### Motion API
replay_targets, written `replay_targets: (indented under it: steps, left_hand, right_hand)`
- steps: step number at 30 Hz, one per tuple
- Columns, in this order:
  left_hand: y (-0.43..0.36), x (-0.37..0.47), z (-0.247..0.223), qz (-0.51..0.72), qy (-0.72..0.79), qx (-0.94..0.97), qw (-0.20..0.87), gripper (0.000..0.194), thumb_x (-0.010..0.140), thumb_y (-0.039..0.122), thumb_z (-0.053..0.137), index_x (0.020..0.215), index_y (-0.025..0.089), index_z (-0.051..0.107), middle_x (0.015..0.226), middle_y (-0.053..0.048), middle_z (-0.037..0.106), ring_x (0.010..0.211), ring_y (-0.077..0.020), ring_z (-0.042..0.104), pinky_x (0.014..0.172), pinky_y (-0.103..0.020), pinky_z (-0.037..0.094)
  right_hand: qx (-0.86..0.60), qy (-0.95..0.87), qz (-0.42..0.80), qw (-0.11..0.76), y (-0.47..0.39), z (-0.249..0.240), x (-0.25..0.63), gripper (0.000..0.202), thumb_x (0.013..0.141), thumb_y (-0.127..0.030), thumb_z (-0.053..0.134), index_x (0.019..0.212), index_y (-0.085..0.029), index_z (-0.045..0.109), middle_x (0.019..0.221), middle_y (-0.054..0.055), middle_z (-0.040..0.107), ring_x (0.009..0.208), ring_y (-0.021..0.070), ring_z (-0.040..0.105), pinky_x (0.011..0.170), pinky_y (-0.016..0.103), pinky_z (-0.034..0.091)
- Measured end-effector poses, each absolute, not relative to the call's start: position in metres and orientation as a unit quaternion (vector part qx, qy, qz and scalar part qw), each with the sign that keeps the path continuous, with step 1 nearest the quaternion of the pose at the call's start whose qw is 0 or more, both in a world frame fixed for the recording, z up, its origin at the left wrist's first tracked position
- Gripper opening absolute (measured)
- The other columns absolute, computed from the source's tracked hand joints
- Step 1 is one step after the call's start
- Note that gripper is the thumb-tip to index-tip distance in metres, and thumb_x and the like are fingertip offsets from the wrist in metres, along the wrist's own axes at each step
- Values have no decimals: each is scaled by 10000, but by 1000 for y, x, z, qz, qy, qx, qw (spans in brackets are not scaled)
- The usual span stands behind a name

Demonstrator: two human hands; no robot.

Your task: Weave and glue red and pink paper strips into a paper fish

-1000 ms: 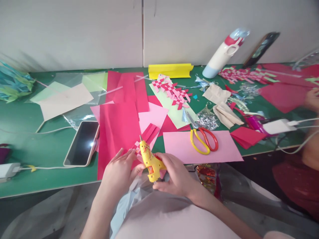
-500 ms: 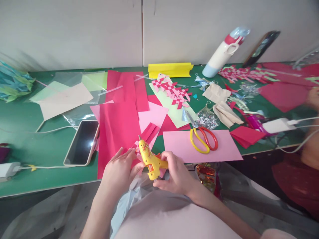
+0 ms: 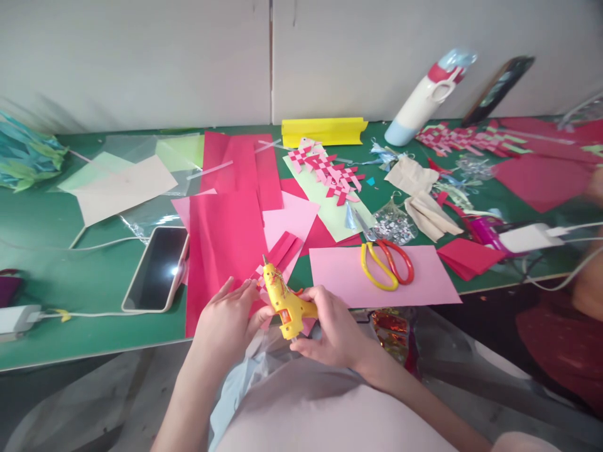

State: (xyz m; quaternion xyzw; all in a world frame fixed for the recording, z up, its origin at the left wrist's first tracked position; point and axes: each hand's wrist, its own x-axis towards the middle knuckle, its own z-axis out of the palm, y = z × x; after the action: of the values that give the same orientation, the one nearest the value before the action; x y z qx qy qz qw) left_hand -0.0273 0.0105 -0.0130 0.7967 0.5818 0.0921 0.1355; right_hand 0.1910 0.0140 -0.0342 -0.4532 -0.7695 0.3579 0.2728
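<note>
My right hand (image 3: 332, 326) is closed around the handle of a yellow glue gun (image 3: 286, 304), whose nozzle points up and away. My left hand (image 3: 230, 317) lies just left of it, at the table's front edge, its fingers on a woven pink and red paper piece (image 3: 259, 274) and its thumb beside the gun. What the left fingers grip is partly hidden. Red strips (image 3: 284, 248) extend from the woven piece. Under and behind it lie red paper (image 3: 223, 232) and pink paper (image 3: 291, 216).
Scissors (image 3: 379, 270) rest on a pink sheet (image 3: 428, 276) at right. Woven paper fish (image 3: 330, 172), a bead bag (image 3: 394, 223), a bottle (image 3: 426, 100) and a purple tool (image 3: 490, 232) lie beyond. A phone (image 3: 157, 270) is left; another person's arm (image 3: 588, 276) is far right.
</note>
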Motion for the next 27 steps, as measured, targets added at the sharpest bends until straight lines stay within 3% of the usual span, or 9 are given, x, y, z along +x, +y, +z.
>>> replay_targets:
  steps: [18, 27]
  left_hand:
    - [11, -27, -15, 85, 581, 801, 118, 559, 935, 609, 264, 1075, 217, 638, 1144, -57, 717, 1085, -279, 663, 986, -466, 510]
    - [12, -26, -14, 65, 585, 802, 101, 592, 947, 597, 224, 1098, 202, 637, 1125, -67, 724, 1056, -265, 675, 980, -439, 513]
  right_hand:
    - [-446, -776, 343, 284, 16, -35, 190, 541, 762, -673, 588, 975, -206, 418, 859, 97, 658, 768, 277, 656, 639, 385, 497]
    - [-446, -771, 359, 279, 17, -32, 189, 508, 781, -653, 581, 961, -211, 407, 820, 69, 631, 746, 264, 638, 627, 365, 478]
